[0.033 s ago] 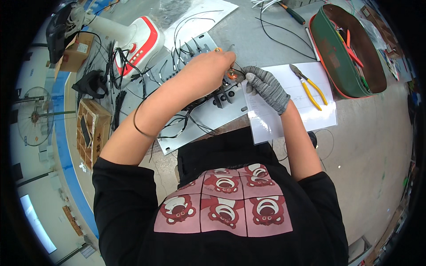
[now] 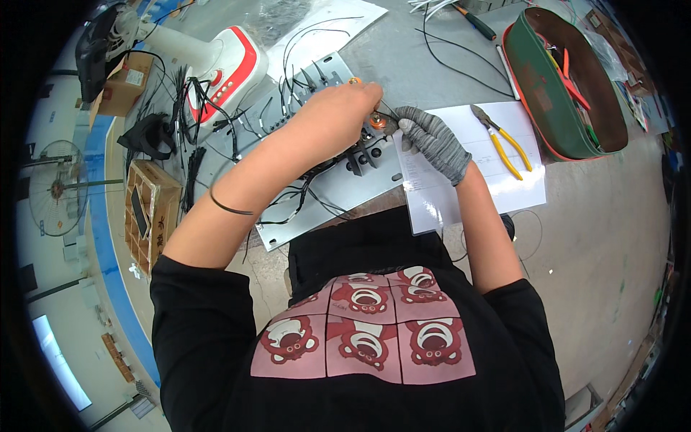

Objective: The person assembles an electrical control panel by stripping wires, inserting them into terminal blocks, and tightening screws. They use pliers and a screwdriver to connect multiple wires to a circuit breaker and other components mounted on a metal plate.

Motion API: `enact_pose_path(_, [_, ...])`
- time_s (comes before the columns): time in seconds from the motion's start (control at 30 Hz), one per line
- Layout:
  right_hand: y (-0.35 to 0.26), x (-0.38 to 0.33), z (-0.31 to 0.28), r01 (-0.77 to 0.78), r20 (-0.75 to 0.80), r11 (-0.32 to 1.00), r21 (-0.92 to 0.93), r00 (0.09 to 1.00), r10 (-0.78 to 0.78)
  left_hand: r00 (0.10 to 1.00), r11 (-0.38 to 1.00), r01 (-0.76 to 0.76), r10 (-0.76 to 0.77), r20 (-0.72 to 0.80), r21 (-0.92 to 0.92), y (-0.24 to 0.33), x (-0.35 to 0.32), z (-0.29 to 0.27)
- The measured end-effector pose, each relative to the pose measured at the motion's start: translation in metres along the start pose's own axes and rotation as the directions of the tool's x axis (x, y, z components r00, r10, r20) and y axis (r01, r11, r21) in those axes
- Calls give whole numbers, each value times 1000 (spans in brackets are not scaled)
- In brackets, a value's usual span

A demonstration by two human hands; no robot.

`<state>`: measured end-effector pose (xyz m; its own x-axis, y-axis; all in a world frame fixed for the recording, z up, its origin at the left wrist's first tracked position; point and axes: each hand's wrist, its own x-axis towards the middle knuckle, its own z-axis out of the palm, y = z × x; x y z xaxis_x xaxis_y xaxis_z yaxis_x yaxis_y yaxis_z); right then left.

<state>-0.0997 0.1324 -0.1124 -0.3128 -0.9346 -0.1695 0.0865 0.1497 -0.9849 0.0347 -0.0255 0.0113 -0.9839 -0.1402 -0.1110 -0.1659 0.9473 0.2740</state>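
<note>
My bare left hand (image 2: 337, 114) reaches over a grey metal plate (image 2: 371, 189) fitted with black parts and wiring. Its thumb and fingers pinch together at a thin black wire (image 2: 389, 109), beside a round orange-and-metal part (image 2: 376, 121). My right hand (image 2: 433, 144), in a grey knitted glove, is closed at the same wire just right of that part. The fingertips partly hide the wire's end. A loop of black wire (image 2: 214, 198) lies across my left forearm. Cutting pliers (image 2: 492, 129) with yellow handles rest on a white sheet (image 2: 432, 205) by my right hand.
A green tool bag (image 2: 534, 93) with red-handled tools stands at the far right, near a screwdriver (image 2: 476, 23). On the left are a white-and-red fan base (image 2: 241, 61), black cable ties (image 2: 192, 176) and a divided wooden box (image 2: 162, 189). Loose wires trail over the table.
The black wire loop on my left forearm has shifted slightly to the left and its lower end has risen. Both hands stay at nearly the same place.
</note>
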Motion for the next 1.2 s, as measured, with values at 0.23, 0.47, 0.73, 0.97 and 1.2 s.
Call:
enact_pose_path(0.23, [-17, 6, 7, 87, 78, 950, -299, 995, -66, 998, 995, 0, 7, -68, 97, -9, 3, -8])
enact_pose_path(0.47, [2, 3, 16, 209, -163, 972, -105, 961, -224, 998, 980, 23, -35, -56, -197, -24, 13, -8])
enact_pose_path(0.73, [2, 1, 36, 148, -339, 989, 20, 931, -133, 991, 991, 131, -132, -25, -33, 12, -14, 5])
enact_pose_path(0.97, [-15, -3, 39, 266, -286, 869, -418, 869, -403, 998, 993, -31, 24, 55, 118, 25, -17, 3])
enact_pose_path(1.2, [-11, -1, 33, 285, -187, 805, -520, 882, -433, 991, 975, -137, 135, 25, 175, 20, -3, -12])
